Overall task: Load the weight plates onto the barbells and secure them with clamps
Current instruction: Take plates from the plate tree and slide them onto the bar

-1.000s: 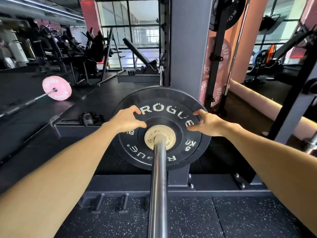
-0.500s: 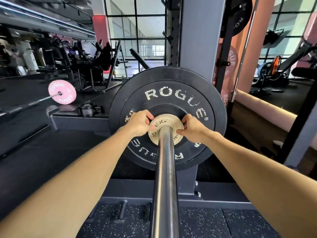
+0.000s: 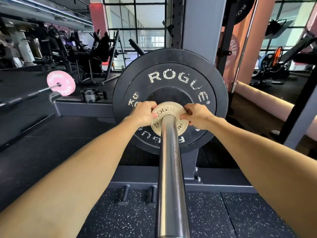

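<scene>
A steel barbell sleeve [image 3: 169, 169] runs away from me down the middle of the view. On it sits a black 5 kg Rogue plate [image 3: 171, 79]. In front of that plate is a small tan 0.5 kg plate [image 3: 164, 111] on the same sleeve. My left hand [image 3: 144, 113] grips the small plate's left edge with curled fingers. My right hand [image 3: 197, 115] grips its right edge the same way. A black clamp [image 3: 90, 95] lies on the rack's base beam to the left.
A grey rack upright [image 3: 200, 23] stands right behind the plates, with its base frame [image 3: 137, 177] on the speckled rubber floor. At left lies a second barbell with a pink plate [image 3: 60, 83]. More plates hang at the upper right, with gym machines beyond.
Both hands slid from the black plate's face in to the small tan plate and took hold of its edges. The plates now look closer and larger in the view.
</scene>
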